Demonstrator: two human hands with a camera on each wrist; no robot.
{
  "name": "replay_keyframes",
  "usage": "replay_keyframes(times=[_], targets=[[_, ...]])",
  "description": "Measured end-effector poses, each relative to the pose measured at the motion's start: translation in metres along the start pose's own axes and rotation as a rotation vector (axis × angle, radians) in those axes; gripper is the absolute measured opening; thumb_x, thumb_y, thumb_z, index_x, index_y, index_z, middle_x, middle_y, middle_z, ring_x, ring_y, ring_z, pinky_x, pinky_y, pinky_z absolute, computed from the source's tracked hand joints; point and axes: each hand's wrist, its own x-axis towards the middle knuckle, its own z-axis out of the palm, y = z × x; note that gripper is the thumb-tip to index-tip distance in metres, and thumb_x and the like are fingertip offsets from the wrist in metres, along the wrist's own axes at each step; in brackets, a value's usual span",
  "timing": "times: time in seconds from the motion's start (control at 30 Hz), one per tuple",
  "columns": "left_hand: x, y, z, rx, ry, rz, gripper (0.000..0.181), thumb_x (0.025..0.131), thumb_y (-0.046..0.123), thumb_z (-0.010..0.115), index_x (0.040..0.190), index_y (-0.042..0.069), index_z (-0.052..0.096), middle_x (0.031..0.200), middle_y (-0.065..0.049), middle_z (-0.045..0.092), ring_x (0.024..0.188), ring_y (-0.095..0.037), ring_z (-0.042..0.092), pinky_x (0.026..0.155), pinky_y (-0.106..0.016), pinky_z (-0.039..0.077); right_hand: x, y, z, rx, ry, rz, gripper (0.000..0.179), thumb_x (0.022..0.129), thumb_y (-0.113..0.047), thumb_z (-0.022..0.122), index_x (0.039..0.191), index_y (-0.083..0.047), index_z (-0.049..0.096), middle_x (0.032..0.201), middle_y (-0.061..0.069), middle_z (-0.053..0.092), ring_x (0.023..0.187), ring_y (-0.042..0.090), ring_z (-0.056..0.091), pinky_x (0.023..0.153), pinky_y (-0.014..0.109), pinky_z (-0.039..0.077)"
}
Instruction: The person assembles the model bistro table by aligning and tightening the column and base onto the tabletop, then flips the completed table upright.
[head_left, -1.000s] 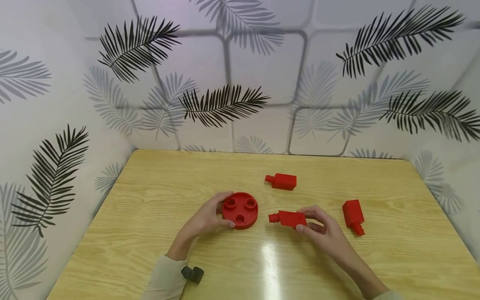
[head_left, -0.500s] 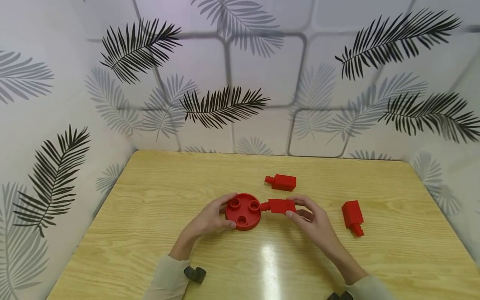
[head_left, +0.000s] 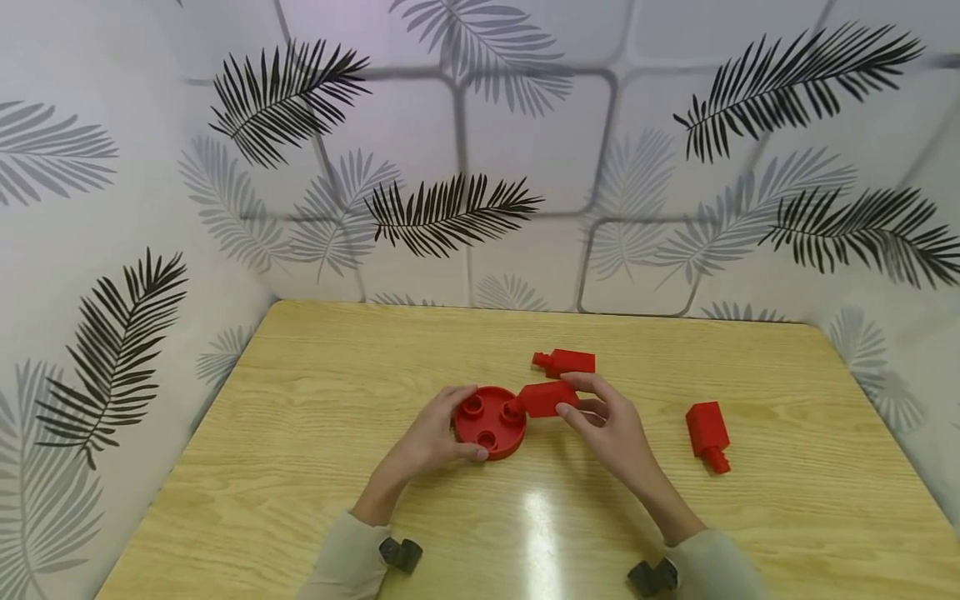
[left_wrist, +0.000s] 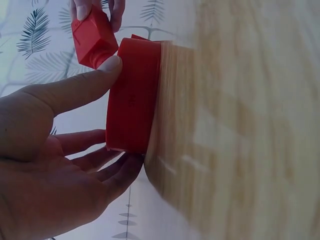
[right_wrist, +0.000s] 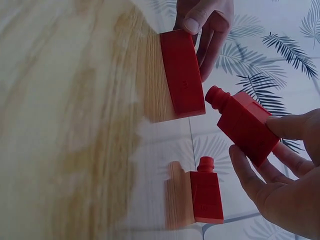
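Left hand [head_left: 435, 433] was clamped round the side of the round red base [head_left: 492, 422], thumb on the near side, fingers on the far side; I had the base flat on the table [head_left: 337, 358], between the two hands. Right hand [head_left: 611, 427], apart from the left, pinched a red block [head_left: 547, 399] by its body, thumb against fingers. I saw that block tilted, ridged neck aimed left and down at the socket [head_left: 513, 412] nearest the right hand. On my right wrist view the neck sat just above the base's rim; contact inside the socket I couldn't tell. Second block [head_left: 570, 362] lay just beyond the right hand, neck leftward. Third block [head_left: 707, 427] lay right of that hand, neck toward my side. Leaf-print wall [head_left: 525, 250] stood beyond both hands.
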Motion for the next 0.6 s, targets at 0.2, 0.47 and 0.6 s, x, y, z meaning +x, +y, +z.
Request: replay_keyframes(times=[0.2, 0.47, 0.6], targets=[[0.002, -0.003, -0.002, -0.025, -0.048, 0.011, 0.087, 0.079, 0.005, 0.089, 0.152, -0.005, 0.042, 0.146, -0.019, 0.051, 0.133, -0.036, 0.050, 0.112, -0.052, 0.043, 0.006, 0.001, 0.004, -0.056, 0.010, -0.033, 0.044, 0.094, -0.012, 0.077, 0.134, -0.006, 0.063, 0.133, 0.010, 0.065, 0.106, 0.028, 0.071, 0.091, 0.034, 0.059], [0.002, -0.002, -0.004, -0.031, -0.067, 0.028, 0.084, 0.081, 0.004, 0.086, 0.152, -0.006, 0.042, 0.149, -0.021, 0.048, 0.137, -0.038, 0.047, 0.115, -0.053, 0.040, 0.011, -0.002, 0.004, -0.093, -0.014, -0.130, 0.044, 0.092, -0.009, 0.078, 0.134, -0.007, 0.067, 0.129, 0.009, 0.068, 0.105, 0.027, 0.070, 0.089, 0.038, 0.060], [0.003, -0.002, -0.004, -0.025, -0.071, 0.019, 0.084, 0.081, 0.004, 0.086, 0.152, -0.005, 0.042, 0.151, -0.020, 0.048, 0.139, -0.037, 0.045, 0.117, -0.052, 0.038, 0.014, -0.004, 0.004, -0.101, -0.042, -0.200, 0.043, 0.092, -0.008, 0.078, 0.133, -0.007, 0.068, 0.126, 0.007, 0.070, 0.104, 0.025, 0.069, 0.087, 0.041, 0.061]])
